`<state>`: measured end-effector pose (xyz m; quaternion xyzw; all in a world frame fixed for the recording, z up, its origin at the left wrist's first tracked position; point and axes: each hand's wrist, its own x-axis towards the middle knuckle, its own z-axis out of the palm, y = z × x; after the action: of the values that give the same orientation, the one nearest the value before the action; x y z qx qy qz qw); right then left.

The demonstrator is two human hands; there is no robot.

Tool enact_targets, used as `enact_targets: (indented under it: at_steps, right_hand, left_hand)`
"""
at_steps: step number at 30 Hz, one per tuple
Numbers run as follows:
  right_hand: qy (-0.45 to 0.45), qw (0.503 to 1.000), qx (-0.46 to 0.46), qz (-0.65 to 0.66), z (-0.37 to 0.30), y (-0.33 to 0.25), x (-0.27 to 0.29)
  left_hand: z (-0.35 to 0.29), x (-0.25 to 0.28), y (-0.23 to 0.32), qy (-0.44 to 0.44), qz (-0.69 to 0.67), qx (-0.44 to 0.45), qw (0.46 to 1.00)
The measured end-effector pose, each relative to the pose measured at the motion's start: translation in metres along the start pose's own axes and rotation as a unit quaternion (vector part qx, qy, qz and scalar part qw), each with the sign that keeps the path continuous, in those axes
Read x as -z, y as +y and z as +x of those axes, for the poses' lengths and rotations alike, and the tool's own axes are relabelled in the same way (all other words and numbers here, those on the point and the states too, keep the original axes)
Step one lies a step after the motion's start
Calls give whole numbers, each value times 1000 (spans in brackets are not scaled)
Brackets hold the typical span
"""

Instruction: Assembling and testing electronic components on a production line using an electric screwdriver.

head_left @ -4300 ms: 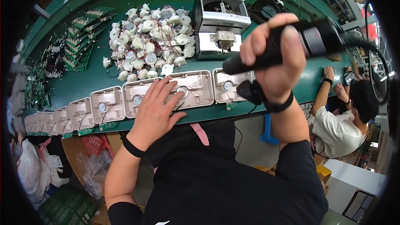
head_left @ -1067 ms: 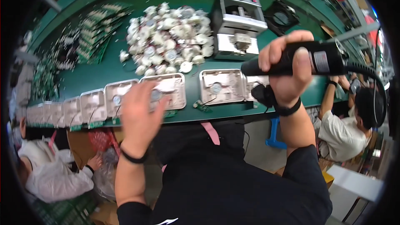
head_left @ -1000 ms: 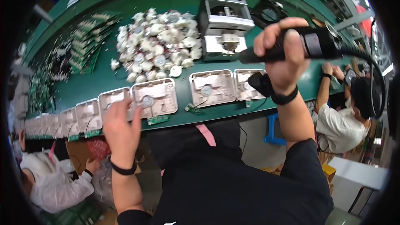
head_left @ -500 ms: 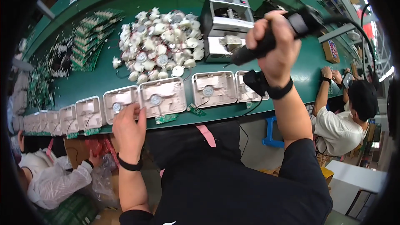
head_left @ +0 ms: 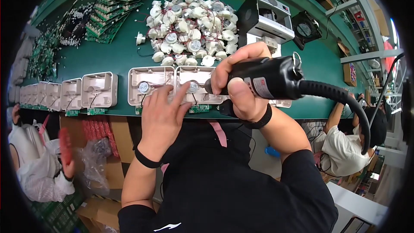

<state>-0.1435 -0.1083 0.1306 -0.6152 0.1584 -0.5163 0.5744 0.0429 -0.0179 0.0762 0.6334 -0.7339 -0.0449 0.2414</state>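
Note:
My right hand [head_left: 246,88] is wrapped around a black electric screwdriver [head_left: 269,77] with a thick cable. The tool lies nearly level, its front end at a small round motor [head_left: 192,87] inside a beige plastic housing [head_left: 183,72]. My left hand [head_left: 163,114] is open, its fingers spread over this housing and the one beside it; the index fingertip is close to the motor. A second motor [head_left: 144,88] sits in the left neighbouring housing [head_left: 134,72]. A green circuit board [head_left: 199,108] hangs at the front edge. My right hand hides part of the housings further right.
Behind the housings lies a heap of white motors [head_left: 194,30] with wires. A silver-black machine [head_left: 265,17] and a black fan [head_left: 307,29] stand right of it. Green circuit boards [head_left: 110,13] are stacked at the far left, above more housings [head_left: 99,89]. Co-workers sit at both sides.
My right hand has brought the raised screwdriver down to the motor in the housing. My left hand has moved right, along the row. The co-worker at left now lifts something red.

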Motion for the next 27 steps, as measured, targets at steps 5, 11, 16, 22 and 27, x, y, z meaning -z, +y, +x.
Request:
enact_targets:
  at_steps: [5, 11, 16, 22, 27]
  right_hand:
    - [5, 1000, -13, -6, 3, 11, -5]
    - [-22, 999, 1, -49, 3, 27, -5]
    - [-37, 976, 22, -214, 1, 30, 6]
    - [39, 993, 7, -112, 6, -11, 6]
    - [173, 968, 126, -130, 16, -68, 73]
  left_hand:
    - [-10, -7, -4, -31, 29, -39, 998]
    - [-10, -11, -7, -32, 14, -22, 999]
    - [-8, -15, -5, -24, 8, -29, 999]
    - [-9, -13, -5, -42, 13, -36, 998]
    - [-14, -13, -2, -42, 30, -27, 998]
